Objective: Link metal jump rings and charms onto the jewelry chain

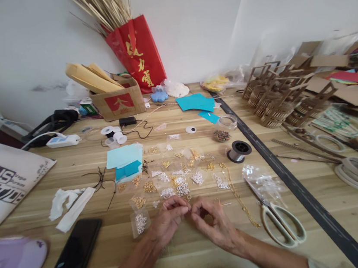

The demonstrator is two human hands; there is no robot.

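Observation:
My left hand and my right hand meet fingertip to fingertip just above the table's near middle. Both are closed in a pinch, on something too small to make out. Right beyond the fingers lie small bags and piles of silver findings and gold findings. A bag of silver rings rests beside my left wrist. To the right of my right hand a gold chain stretches across the wood, with white-handled scissors past it.
A wire spool and a crumpled plastic bag stand to the right. A black phone and white strips lie left. Blue cards, a cardboard box and a red bag are farther back. Woven baskets crowd the far right.

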